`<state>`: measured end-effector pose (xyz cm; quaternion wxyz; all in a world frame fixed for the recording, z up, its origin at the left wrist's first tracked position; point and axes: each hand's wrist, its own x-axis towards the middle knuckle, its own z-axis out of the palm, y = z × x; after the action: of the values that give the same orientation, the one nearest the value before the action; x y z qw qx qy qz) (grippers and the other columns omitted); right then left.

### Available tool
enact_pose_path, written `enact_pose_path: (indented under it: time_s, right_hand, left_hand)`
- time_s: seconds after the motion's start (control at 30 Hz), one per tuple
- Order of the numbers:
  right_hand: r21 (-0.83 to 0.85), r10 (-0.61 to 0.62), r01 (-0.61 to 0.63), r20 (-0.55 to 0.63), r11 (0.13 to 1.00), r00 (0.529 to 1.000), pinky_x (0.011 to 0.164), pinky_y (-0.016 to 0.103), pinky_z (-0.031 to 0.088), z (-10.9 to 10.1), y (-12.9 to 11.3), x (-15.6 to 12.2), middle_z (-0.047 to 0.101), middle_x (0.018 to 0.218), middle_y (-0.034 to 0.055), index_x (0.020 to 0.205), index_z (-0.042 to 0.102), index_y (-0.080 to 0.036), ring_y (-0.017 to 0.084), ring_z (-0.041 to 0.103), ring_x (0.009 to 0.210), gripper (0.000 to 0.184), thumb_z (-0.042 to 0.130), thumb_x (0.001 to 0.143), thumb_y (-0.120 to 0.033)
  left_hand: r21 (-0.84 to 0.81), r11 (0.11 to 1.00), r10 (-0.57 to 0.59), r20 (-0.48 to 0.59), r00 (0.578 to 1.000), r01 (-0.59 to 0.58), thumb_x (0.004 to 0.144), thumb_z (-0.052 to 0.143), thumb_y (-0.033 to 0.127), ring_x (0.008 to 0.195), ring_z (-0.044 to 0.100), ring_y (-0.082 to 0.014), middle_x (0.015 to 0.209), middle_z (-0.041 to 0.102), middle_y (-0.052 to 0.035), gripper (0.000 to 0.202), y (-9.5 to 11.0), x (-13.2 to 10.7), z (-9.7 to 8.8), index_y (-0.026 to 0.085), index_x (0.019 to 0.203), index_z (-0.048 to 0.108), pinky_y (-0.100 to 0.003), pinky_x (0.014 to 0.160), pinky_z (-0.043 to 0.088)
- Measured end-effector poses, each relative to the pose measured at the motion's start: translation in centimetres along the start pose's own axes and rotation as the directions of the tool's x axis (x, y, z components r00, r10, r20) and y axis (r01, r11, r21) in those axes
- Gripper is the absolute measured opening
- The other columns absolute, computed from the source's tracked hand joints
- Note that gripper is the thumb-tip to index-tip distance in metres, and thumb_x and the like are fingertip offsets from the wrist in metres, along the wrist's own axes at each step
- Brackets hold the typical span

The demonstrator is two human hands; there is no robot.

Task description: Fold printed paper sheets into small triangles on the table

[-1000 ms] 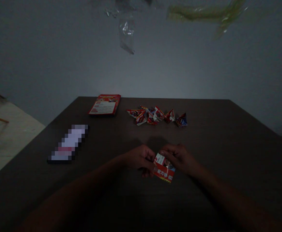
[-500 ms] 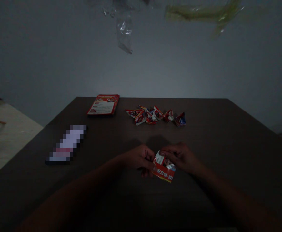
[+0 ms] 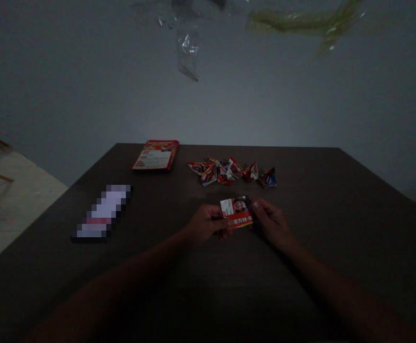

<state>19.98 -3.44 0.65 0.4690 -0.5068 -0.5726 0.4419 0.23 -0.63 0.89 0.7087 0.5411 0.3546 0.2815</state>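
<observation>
A small folded piece of printed paper (image 3: 237, 213), red and white with a picture and Chinese characters, is held up between both hands. My left hand (image 3: 208, 223) pinches its left edge, thumb in front and fingers behind. At the right edge, my right hand (image 3: 272, 221) grips it with the thumb on the front. Beyond the hands lie several folded paper pieces (image 3: 229, 171), pointed and printed in red, white and blue. The fingers behind the paper are partly hidden.
On the dark table (image 3: 311, 186), a stack of red-and-white leaflets (image 3: 154, 156) lies at the back left. A phone (image 3: 103, 212) with a pixelated screen rests nearer on the left. The wall (image 3: 265, 95) rises behind the table, with yellow tape (image 3: 297, 24) stuck on it.
Both hands have moved the paper up and away from me, and it is now turned more level. My right hand has shifted from its top edge to its right edge.
</observation>
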Motion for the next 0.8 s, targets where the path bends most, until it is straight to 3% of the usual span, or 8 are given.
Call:
enact_pose_path:
  time_s: [0.23, 0.53, 0.8]
  right_hand:
    - [-0.129, -0.085, 0.078, -0.056, 0.989, 0.995, 0.05, 0.02, 0.039, 1.3, -0.1, 0.0, 0.056, 0.064, -0.0008, 0.076, 0.059, -0.017, 0.012, 0.05, 0.057, 0.035, 0.044, 0.089, -0.046]
    - [-0.296, -0.24, 0.195, -0.125, 0.935, 0.963, 0.047, 0.02, 0.036, 1.8, -0.5, -0.3, 0.054, 0.058, -0.0014, 0.073, 0.058, -0.017, 0.011, 0.049, 0.052, 0.03, 0.042, 0.091, -0.036]
    - [-0.181, -0.183, 0.158, -0.13, 0.971, 0.975, 0.049, 0.02, 0.04, 1.8, -0.5, -0.3, 0.058, 0.063, -0.0009, 0.079, 0.061, -0.017, 0.012, 0.052, 0.055, 0.031, 0.043, 0.091, -0.039]
  left_hand:
    - [-0.006, 1.0, -0.024, 0.042, 0.999, 0.025, 0.064, 0.076, 0.038, 0.044, 0.056, -0.0086, 0.061, 0.065, -0.0033, 0.037, 0.0, -0.2, 0.6, 0.008, 0.08, 0.063, -0.021, 0.044, 0.046]
    - [-0.01, 0.999, -0.047, 0.067, 0.997, 0.048, 0.064, 0.076, 0.035, 0.043, 0.056, -0.0091, 0.06, 0.065, -0.0034, 0.036, 0.3, -0.2, 0.5, 0.008, 0.082, 0.062, -0.021, 0.042, 0.046]
    - [-0.024, 0.999, -0.029, 0.05, 0.998, 0.03, 0.064, 0.076, 0.034, 0.043, 0.056, -0.0089, 0.059, 0.065, -0.0033, 0.033, 0.4, -0.3, 0.6, 0.008, 0.078, 0.061, -0.02, 0.042, 0.047]
